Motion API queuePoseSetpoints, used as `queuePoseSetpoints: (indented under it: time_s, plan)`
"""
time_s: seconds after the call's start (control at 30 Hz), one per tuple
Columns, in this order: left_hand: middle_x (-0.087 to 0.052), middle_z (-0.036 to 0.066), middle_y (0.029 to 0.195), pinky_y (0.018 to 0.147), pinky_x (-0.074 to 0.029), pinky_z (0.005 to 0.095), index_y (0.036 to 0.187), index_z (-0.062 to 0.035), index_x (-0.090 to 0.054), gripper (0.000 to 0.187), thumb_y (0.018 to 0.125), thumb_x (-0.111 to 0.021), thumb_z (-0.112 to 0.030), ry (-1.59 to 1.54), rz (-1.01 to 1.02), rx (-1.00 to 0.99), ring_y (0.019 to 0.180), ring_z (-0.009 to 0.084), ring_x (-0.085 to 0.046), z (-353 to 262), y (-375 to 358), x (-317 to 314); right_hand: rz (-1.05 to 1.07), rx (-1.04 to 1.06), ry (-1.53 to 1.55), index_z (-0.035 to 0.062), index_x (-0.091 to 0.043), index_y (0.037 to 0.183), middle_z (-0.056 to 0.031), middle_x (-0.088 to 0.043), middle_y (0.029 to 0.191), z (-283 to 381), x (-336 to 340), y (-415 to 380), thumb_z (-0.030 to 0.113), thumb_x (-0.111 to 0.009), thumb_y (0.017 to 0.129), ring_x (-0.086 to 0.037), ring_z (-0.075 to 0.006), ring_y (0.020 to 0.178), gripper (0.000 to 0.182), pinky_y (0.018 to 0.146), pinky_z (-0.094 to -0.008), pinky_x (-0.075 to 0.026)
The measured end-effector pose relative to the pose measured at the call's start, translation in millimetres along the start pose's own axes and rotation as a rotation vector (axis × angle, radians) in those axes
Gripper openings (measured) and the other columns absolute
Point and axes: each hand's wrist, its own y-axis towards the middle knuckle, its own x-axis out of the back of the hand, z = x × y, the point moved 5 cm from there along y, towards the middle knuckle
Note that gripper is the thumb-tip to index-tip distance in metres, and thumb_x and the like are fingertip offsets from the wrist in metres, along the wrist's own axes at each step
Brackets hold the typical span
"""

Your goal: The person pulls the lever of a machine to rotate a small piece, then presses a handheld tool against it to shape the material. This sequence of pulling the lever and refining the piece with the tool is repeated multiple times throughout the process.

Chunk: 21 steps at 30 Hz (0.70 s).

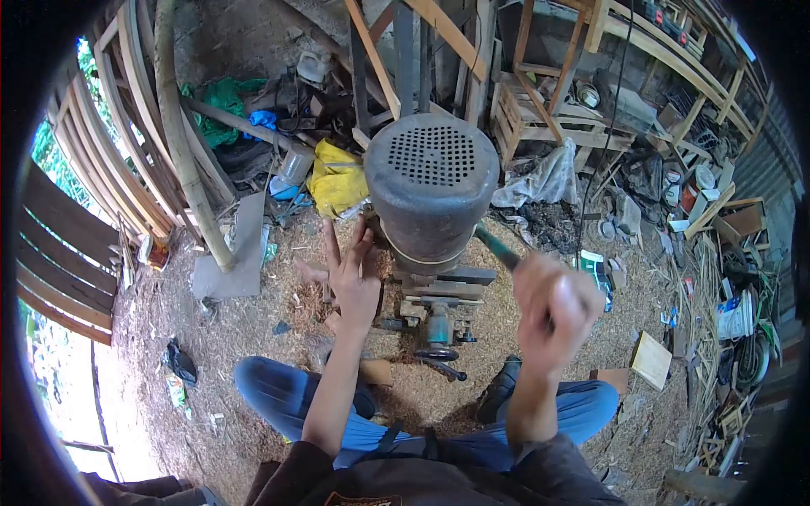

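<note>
Hands (354, 285), one gripping lever (497, 245), perforated metal dome (432, 181)

One upright machine with a dark, perforated round motor cover (433, 181); below it, a vise-like fixture (439, 325) with a black handwheel (438, 355). One left hand (354, 287), fingers spread, beside the machine. One right hand (557, 312), blurred, curled at the end of a green lever (498, 247). One yellow cloth (337, 180), crumpled. Floor (278, 337) strewn with wood shavings.
</note>
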Motion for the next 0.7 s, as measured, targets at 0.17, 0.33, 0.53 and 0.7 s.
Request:
queuePoseSetpoints:
  time_s: [0.17,0.33,0.53,0.7]
  plan:
    - [-0.061,0.008,0.140,0.116,-0.031,0.0473,0.118,-0.0018,-0.066,0.030,0.089,-0.064,0.004,-0.012,0.044,-0.004,0.149,0.0398,-0.029,-6,-5,1,0.016,0.106,-0.119,0.0007,-0.048,0.056,-0.0054,-0.049,0.053,10,1,-27,0.020,-0.057,0.089,-0.047,-0.0180,0.050,0.039,0.051,-0.0326,-0.036]
    - [-0.055,0.009,0.147,0.117,-0.028,0.0484,0.129,-0.0025,-0.062,0.040,0.090,-0.058,0.005,-0.012,0.112,-0.007,0.150,0.0400,-0.025,-5,-8,7,-0.011,0.155,-0.077,0.0013,-0.048,0.057,-0.0055,-0.049,0.054,9,-2,-30,0.020,-0.057,0.089,-0.048,-0.0177,0.051,0.039,0.052,-0.0322,-0.036]
    - [-0.053,0.010,0.149,0.119,-0.024,0.0499,0.137,-0.0043,-0.057,0.048,0.090,-0.055,0.004,-0.047,0.145,-0.011,0.150,0.0405,-0.024,-10,-9,9,-0.044,0.205,-0.104,0.0010,-0.049,0.057,-0.0052,-0.051,0.054,5,1,-45,0.017,-0.057,0.085,-0.050,-0.0194,0.051,0.034,0.054,-0.0342,-0.041]
    - [-0.047,0.009,0.154,0.121,-0.016,0.0522,0.139,-0.0043,-0.055,0.049,0.091,-0.053,0.003,0.055,0.249,0.037,0.152,0.0399,-0.021,-8,-12,7,0.065,0.254,-0.121,0.0002,-0.050,0.056,-0.0058,-0.053,0.055,1,8,-95,0.012,-0.059,0.076,-0.053,-0.0220,0.052,0.025,0.058,-0.0377,-0.047]
